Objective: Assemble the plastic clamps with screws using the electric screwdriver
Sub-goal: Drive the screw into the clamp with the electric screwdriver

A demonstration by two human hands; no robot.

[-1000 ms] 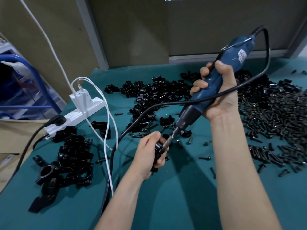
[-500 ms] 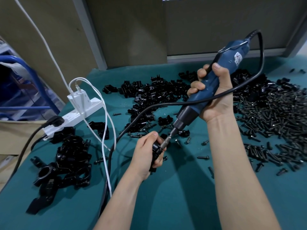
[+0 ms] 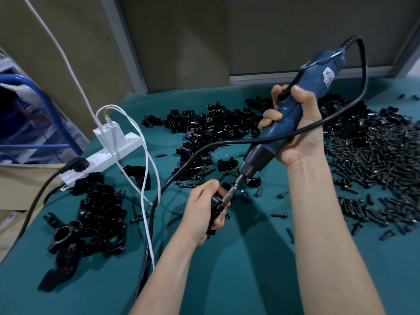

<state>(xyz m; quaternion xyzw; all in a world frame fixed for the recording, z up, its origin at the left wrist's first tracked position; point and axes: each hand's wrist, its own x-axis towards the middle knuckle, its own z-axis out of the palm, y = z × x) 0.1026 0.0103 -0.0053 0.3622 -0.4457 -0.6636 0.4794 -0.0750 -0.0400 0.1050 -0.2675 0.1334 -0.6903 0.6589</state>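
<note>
Fingers [image 3: 270, 115] of right hand [image 3: 300, 139] clenched round blue electric screwdriver [image 3: 289, 117], thumb over the top. Fingers [image 3: 210, 186] of left hand [image 3: 201, 211] curled about one black plastic clamp [image 3: 216, 202], held just above the teal table [image 3: 238, 269], near its middle.

By size:
- Teal table underneath everything.
- Heap of screws [image 3: 375, 160] spread at right.
- Loose clamp parts [image 3: 209, 128] piled at centre back.
- Assembled clamps [image 3: 95, 214] clustered at left, beside a white power strip [image 3: 109, 153].
- Screwdriver slanting down and leftward, black cord [image 3: 204, 148] looping across in front.
- Held clamp.
- Bit [image 3: 231, 192] pressed against the held clamp's upper end.

Against a second ago, hardly any shift:
- Same two grips, same slant of tool, bit on the same spot.
- Only a slight drift of everything in view, probably from the head camera.

Taken as a sign of a screw still being driven home, not yet finished. Screw itself hidden behind bit and thumb, so depth impossible to tell. Clamp not yet ready for the left cluster.
</note>
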